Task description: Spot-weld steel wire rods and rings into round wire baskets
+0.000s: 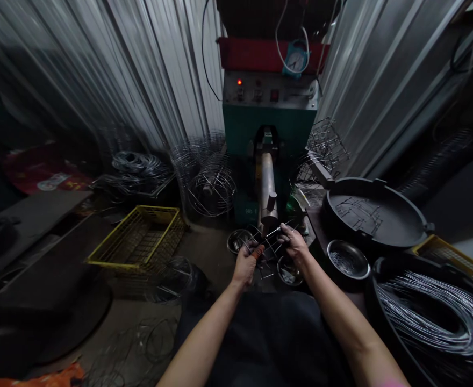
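My left hand (pixel 245 264) is closed on one side of a wire frame (pixel 274 246), a small rack of thin crossed metal wires. A ribbed orange piece (pixel 257 251) shows at its thumb; whether it is a finger cover or a handle I cannot tell. My right hand (pixel 295 244) pinches a thin metal wire at the frame's right side. Directly above the frame is the thick metal arm (pixel 267 188) of a green machine that looks like a spot welder (pixel 242 129). Its lower tip reaches down between my hands; contact with the wire is too dark to make out.
Small metal bowls (pixel 238 242) sit near both hands. A yellow wire basket (pixel 135 236) stands left. To the right are a black pan (pixel 375 215) with wire pieces, a bowl of small parts (pixel 348 259) and a tub of coiled wire (pixel 442 312). Wire cages (pixel 211 191) lean behind.
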`<state>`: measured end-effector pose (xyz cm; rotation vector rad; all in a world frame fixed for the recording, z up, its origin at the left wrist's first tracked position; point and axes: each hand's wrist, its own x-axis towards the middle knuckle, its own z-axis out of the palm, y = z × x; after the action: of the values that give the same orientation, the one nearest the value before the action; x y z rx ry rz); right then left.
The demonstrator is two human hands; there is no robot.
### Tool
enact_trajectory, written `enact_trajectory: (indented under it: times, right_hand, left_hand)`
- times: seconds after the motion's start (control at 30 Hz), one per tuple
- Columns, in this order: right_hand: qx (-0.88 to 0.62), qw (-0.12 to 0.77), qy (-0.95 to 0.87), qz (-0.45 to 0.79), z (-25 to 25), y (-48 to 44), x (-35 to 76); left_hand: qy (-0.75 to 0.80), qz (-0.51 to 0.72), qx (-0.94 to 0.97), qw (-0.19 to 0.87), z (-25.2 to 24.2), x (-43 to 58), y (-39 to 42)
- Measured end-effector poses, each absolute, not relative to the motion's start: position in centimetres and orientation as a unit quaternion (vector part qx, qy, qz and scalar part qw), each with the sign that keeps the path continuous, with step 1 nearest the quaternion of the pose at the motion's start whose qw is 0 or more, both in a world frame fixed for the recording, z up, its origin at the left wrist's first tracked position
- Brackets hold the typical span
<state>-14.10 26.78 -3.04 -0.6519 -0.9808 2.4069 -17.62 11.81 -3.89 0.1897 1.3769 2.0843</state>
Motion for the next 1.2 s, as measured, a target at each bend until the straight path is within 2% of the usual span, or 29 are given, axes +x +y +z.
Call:
enact_trajectory:
  times: [0.17, 0.73, 1.2]
  right_hand:
    - [-0.258, 0.188, -0.386, 0.866, -2.9, 27.9, -13.0]
    - [-0.237, 0.214, -0.409, 0.855, -2.3, 26.9, -12.0]
    - [-0.220, 0.188, -0.454, 0.843, -2.1, 27.0, -13.8]
  left_hand:
    - [0.522, 0.793, 0.058, 0.310, -3.8, -17.5, 11.8]
    - [0.505, 0.800, 0.036, 0.322, -3.7, -17.3, 11.6]
    - [0.496, 0.804, 0.008, 0.329, -2.9, -18.1, 11.2]
